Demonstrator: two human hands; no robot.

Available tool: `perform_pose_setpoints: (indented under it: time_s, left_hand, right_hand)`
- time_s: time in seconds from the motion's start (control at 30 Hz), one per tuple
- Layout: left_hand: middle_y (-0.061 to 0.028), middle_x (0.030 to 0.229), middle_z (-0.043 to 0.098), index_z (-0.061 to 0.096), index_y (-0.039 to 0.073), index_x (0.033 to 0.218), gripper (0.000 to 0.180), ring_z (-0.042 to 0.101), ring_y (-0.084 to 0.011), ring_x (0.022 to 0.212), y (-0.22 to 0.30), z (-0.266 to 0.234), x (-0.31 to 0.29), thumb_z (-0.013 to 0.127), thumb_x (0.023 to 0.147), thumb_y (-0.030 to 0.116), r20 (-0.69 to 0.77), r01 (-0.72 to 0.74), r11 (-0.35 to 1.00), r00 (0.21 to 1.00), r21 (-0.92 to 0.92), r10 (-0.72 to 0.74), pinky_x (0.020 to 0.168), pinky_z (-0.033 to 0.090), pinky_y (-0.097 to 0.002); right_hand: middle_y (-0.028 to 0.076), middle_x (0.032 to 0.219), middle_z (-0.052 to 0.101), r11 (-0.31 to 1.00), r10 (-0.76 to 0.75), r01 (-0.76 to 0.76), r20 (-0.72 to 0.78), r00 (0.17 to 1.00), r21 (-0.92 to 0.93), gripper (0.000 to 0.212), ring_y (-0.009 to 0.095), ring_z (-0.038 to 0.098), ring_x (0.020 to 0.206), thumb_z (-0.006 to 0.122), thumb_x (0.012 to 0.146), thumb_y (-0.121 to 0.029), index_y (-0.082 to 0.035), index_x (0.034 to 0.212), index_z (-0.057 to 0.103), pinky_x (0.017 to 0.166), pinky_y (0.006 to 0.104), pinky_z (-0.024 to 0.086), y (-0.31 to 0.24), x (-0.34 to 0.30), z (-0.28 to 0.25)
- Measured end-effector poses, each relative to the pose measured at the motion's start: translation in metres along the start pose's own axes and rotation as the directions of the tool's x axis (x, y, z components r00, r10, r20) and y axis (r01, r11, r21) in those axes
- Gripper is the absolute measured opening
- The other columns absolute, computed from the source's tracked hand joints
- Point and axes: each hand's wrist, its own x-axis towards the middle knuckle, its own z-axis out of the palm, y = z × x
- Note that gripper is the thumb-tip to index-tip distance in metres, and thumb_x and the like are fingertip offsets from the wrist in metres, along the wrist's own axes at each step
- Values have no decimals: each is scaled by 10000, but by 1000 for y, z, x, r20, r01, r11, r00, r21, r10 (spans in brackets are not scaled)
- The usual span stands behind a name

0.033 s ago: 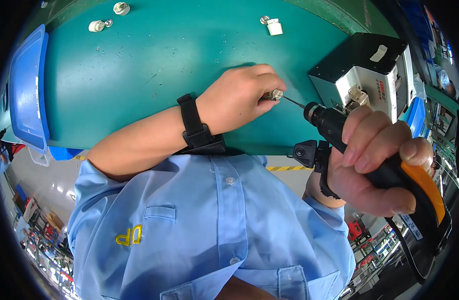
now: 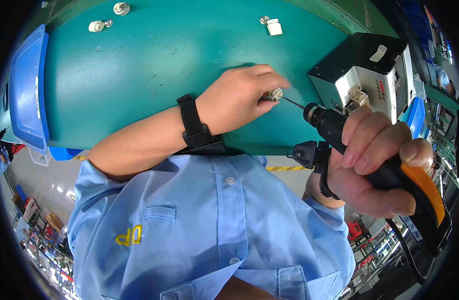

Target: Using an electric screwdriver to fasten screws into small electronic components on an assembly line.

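Note:
My left hand [image 2: 247, 90] is closed around a small round part with a shiny metal face [image 2: 276, 93]; most of it is hidden by my fingers. The index finger is smeared by motion above it. My right hand [image 2: 374, 160] wraps round a black and orange electric screwdriver [image 2: 334, 125], with a cable at its rear end. Its thin bit points left, and the tip is at the held part; whether it touches a screw there is too small to tell.
A black and silver screw feeder [image 2: 362, 62] stands right on the green table mat [image 2: 139, 100]. Small white parts with metal pieces lie at the back left [image 2: 96, 26] and back right [image 2: 274, 27]. A blue tray [image 2: 29, 95] stands at the left edge.
My left index finger has shifted slightly and is now blurred at its tip. Both arms and the screwdriver stay almost in place.

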Motion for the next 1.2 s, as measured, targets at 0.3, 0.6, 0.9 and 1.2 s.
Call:
perform_pose_setpoints:
  time_s: [0.3, 0.6, 0.9, 1.2]
  left_hand:
    - [-39, 1015, 578, 704, 82, 895, 224, 600, -154, 751, 4, -9, 3, 787, 698, 18, -95, -105, 994, 990, -22, 103, 626, 511, -267]
    - [-45, 980, 570, 701, 104, 857, 228, 587, -195, 863, 1, -8, 6, 815, 672, 34, -13, -58, 928, 998, -369, 57, 742, 488, -311]
    - [-74, 930, 580, 659, 91, 914, 301, 567, -285, 897, 8, -6, 12, 807, 652, 105, -128, -98, 995, 987, 22, 100, 794, 478, -372]
    - [-79, 876, 599, 655, 54, 922, 228, 589, -276, 816, 0, -2, 7, 733, 708, 46, 14, -12, 990, 1000, 141, 10, 723, 491, -373]
  right_hand:
    - [-5, 707, 502, 995, 90, -96, 137, 986, 40, 538, 89, 468, 569, 554, 893, -557, -79, 1138, 516, 545, 247, 335, -27, 18, 0]
    - [14, 649, 508, 984, -144, 159, -165, 976, 78, 506, 119, 482, 497, 612, 876, -502, -83, 1100, 437, 490, 256, 380, -22, 7, 13]
    - [22, 570, 489, 1000, -8, 10, -367, 930, 4, 546, 146, 476, 439, 611, 875, -507, -51, 1101, 413, 442, 270, 394, -11, 3, 11]
    - [1, 653, 469, 999, -30, 27, -150, 988, -19, 493, 111, 439, 509, 435, 955, -521, -65, 1134, 495, 492, 267, 343, 1, -3, -1]
